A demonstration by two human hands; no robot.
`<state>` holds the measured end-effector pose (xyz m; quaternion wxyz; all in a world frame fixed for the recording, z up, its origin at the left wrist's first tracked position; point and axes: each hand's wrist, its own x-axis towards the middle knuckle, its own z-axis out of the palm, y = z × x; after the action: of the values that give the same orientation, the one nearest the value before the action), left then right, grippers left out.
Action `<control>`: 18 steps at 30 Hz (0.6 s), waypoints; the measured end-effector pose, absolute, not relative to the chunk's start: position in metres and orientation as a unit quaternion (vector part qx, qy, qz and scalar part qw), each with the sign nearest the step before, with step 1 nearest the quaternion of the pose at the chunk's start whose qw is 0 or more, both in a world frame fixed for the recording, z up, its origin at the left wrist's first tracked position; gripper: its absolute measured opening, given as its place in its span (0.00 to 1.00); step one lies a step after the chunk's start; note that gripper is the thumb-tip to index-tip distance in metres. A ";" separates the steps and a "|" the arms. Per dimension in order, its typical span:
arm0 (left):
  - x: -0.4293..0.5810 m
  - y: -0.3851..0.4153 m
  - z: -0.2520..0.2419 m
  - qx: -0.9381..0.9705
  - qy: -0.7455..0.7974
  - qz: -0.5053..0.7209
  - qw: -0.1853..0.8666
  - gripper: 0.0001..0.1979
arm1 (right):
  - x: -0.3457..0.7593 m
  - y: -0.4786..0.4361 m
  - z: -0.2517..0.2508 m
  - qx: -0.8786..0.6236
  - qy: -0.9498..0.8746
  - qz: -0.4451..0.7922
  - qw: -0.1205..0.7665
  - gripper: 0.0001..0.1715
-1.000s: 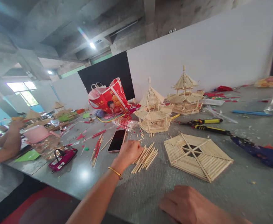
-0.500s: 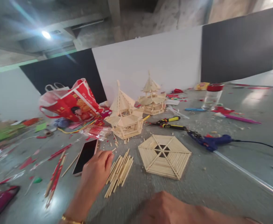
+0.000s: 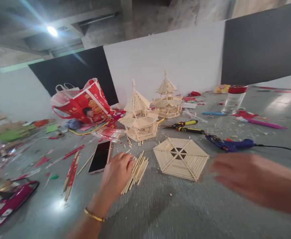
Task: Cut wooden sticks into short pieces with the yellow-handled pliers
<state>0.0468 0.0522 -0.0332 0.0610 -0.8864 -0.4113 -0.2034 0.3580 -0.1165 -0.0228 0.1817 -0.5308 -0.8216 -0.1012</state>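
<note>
My left hand (image 3: pixel 117 169) rests over the left edge of a loose pile of thin wooden sticks (image 3: pixel 137 174), its fingers curled together; what they hold, if anything, is hidden. A gold bracelet (image 3: pixel 95 215) circles that wrist. On the right, my right hand (image 3: pixel 237 177) is smeared by motion just beside a flat hexagonal stick panel (image 3: pixel 180 157) with a spoked hole in its middle. Behind the panel lies a blue glue gun (image 3: pixel 232 144), apart from the hand as far as I can see. A dark-screened phone (image 3: pixel 100 157) lies left of the pile.
Two stick pagoda models (image 3: pixel 139 122) stand at the back, with yellow-black pliers (image 3: pixel 185 126) to their right. A red bag (image 3: pixel 85 104), a clear jar (image 3: pixel 235 99) with a red lid and a purple pouch (image 3: pixel 11 205) surround the work area. Scraps and stick bits litter the table.
My right hand has swung from the bottom middle out to the right, near the panel and glue gun. My left hand stays by the stick pile. The view has shifted slightly.
</note>
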 end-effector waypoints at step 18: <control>0.060 0.060 -0.039 -0.859 -0.397 -0.311 0.093 0.13 | 0.487 -0.099 -0.060 -0.659 -0.736 -0.118 0.100 0.29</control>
<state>0.0605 0.0600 -0.0392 0.0925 -0.8589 -0.3966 -0.3106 0.4868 -0.0990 -0.0603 0.0995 -0.6594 -0.7358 -0.1177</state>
